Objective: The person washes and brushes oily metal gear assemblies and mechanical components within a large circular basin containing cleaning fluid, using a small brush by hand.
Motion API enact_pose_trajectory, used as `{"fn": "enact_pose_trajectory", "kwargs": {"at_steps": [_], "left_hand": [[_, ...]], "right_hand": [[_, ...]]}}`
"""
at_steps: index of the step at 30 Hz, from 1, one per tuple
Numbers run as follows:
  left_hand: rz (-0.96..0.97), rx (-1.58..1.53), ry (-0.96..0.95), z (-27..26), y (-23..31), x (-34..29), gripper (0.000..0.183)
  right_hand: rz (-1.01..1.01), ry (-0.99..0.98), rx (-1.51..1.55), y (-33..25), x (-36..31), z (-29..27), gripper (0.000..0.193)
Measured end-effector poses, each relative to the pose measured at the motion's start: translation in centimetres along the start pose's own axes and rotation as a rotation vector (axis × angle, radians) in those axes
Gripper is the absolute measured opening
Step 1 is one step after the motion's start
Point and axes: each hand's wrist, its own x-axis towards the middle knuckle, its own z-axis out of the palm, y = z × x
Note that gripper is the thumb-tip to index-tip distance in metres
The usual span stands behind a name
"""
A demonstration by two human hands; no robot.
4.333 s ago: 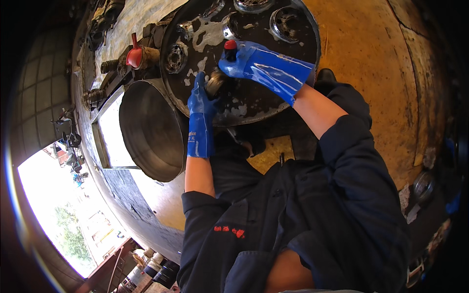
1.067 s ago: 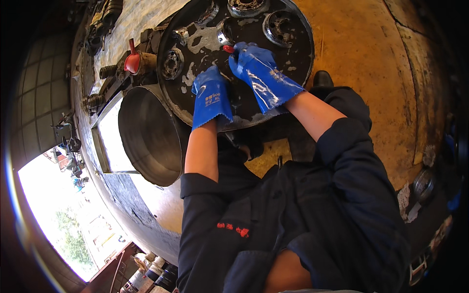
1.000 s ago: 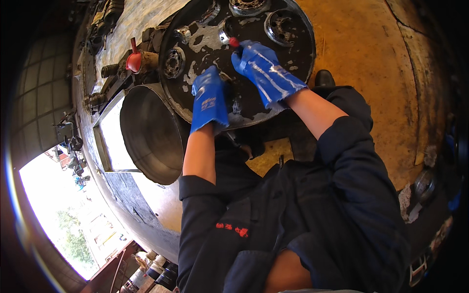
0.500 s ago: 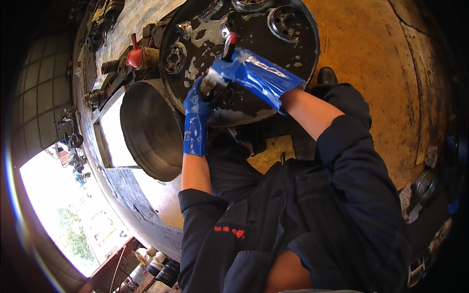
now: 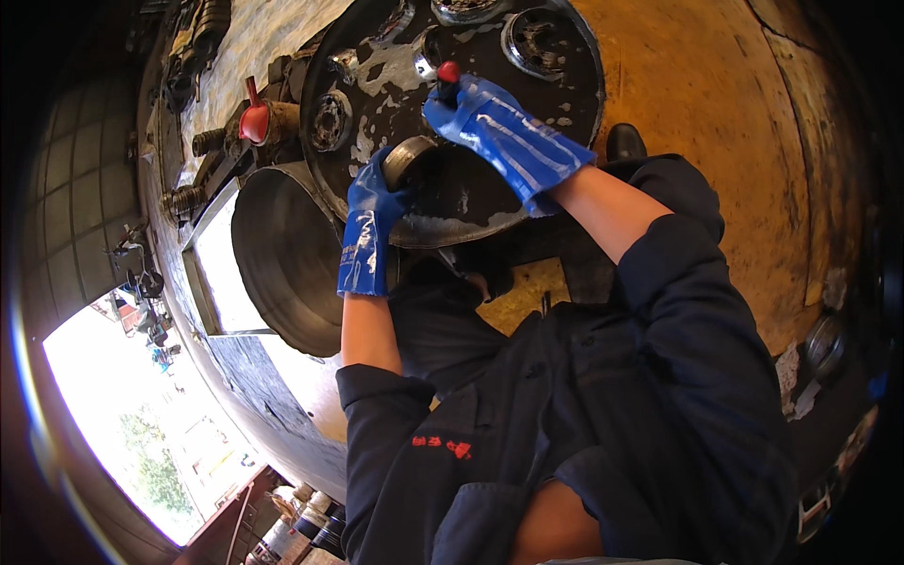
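Over a round dark pan point(image 5: 579, 75) wet with liquid, my left hand point(image 5: 369, 202) in a blue rubber glove grips a round metal ring part point(image 5: 409, 156) at the pan's near left side. The ring is tilted, and its inside is dark. My right hand point(image 5: 478, 111), also blue-gloved, is closed round the black handle of a brush point(image 5: 449, 73) with a red end. The glove hides the brush's bristles now. Further metal ring parts point(image 5: 331, 121) lie in the pan toward its left and far sides, one of them a shiny ring point(image 5: 534, 44) at the upper right.
A large open metal drum point(image 5: 287, 259) lies left of the pan. Beyond it sit a red funnel point(image 5: 253, 121) and greasy ribbed metal parts point(image 5: 181, 201). Stained brown floor point(image 5: 706, 141) stretches to the right. My boot point(image 5: 625, 141) stands beside the pan.
My right hand with the brush has moved up and away from the ring, which the bristles were touching. The ring now shows more plainly in my left hand.
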Motion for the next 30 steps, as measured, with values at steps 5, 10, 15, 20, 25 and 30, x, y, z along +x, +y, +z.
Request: {"fn": "enact_pose_trajectory", "kwargs": {"at_steps": [5, 10, 15, 20, 25, 30], "left_hand": [[-0.423, -0.58, -0.198, -1.5, 2.7, 1.2, 0.064], [-0.516, -0.94, -0.075, -1.7, 2.6, -0.8, 0.046], [-0.603, -1.299, -0.162, -1.7, 4.7, -2.1, 0.042], [-0.278, -1.104, -0.24, 1.7, 2.1, -3.2, 0.032], [-0.094, -0.828, -0.153, 1.0, 4.3, -4.0, 0.021], [-0.632, -1.301, -0.179, 1.9, 4.8, -2.6, 0.027]], "right_hand": [[-0.046, 0.051, -0.182, 2.1, 0.1, -1.9, 0.039], [0.101, -0.272, -0.612, 1.2, 0.9, -3.2, 0.04], [0.0, -0.396, -0.245, -0.3, 0.8, -4.7, 0.036], [-0.442, -0.541, 0.184, 0.9, 0.6, -0.1, 0.015], [-0.288, -0.373, -0.185, 1.3, 0.0, -1.0, 0.027], [-0.269, -0.213, -0.188, 1.6, -0.2, -0.2, 0.028]]}}
